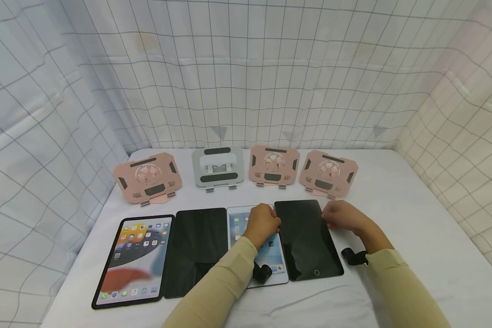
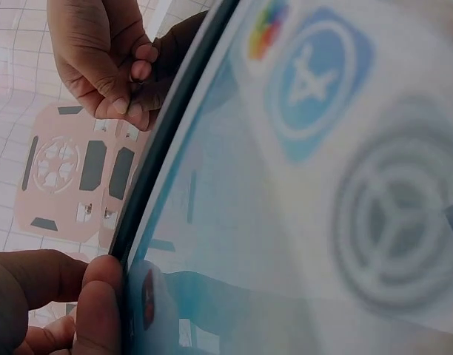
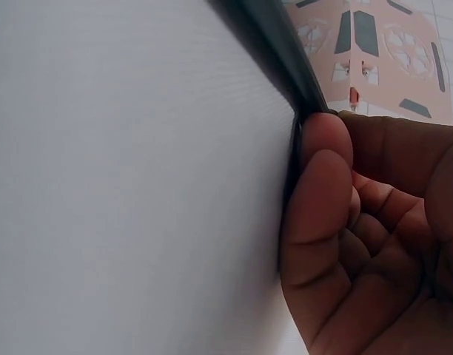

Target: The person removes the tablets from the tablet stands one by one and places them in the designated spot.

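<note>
Hands [image 1: 263,223] [image 1: 339,214] pinch dark tablet [image 1: 307,239] by both edges; thin grip, slip risk, could hit lit tablet [image 1: 266,253] alongside.

The black tablet [image 1: 308,239] is a slim dark slab with a blank, glossy screen and a round home button near its front short edge. It lies flat and lengthwise on the white tabletop [image 1: 414,237], rightmost in a row of four tablets, just right of the tabletop's middle, its left long edge touching or overlapping the neighbouring lit white tablet [image 1: 266,255].
</note>
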The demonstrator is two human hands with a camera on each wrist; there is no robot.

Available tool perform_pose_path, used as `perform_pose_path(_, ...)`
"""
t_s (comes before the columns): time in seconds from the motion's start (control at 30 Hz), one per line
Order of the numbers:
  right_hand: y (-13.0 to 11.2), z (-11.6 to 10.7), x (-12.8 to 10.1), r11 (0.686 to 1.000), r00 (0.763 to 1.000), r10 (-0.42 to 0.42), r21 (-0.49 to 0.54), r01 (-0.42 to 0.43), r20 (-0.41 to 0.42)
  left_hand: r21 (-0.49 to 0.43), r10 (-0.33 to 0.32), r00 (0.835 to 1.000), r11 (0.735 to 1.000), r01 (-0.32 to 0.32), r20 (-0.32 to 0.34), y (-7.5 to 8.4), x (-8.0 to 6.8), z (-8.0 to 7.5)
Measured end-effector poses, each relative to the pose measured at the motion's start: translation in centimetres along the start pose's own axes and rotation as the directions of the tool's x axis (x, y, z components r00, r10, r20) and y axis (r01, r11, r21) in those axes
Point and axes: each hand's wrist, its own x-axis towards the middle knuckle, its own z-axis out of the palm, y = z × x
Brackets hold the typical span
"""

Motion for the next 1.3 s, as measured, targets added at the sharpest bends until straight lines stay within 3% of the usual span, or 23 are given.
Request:
perform_pose_path(0.77, -0.2, 0.4, 0.5, 0.998, 0.999, 0.035, -0.047, -0.036, -0.006, -0.034, -0.059, 0.998, 0.998, 0.059, 0.014, -0.2, 0.2, -0.3)
perform_pose_path(0.87, -0.1, 0.4, 0.6, 0.998, 0.999, 0.036, -0.049, -0.036, -0.007, -0.060, -0.053, 0.997, 0.997, 0.056, 0.062, -0.5, 0.2, -0.6)
perform_pose_path(0.93, 0.0, 0.5, 0.6, 0.998, 0.999, 0.041, -0.045, -0.041, -0.004, -0.123, -0.052, 0.989, 0.990, 0.069, 0.141, -0.9, 0.2, -1.0)
perform_pose_path(1.1, 0.1, 0.4, 0.5, 0.998, 0.999, 0.054, -0.043, -0.053, -0.001, -0.260, -0.036, 0.948, 0.958, 0.124, 0.317, -2.4, -0.7, -3.9)
perform_pose_path(1.3, 0.0, 0.3, 0.2, 0.997, 0.998, 0.053, -0.058, -0.054, -0.018, -0.231, 0.001, 0.965, 0.971, 0.061, 0.262, -4.6, -3.6, -10.5)
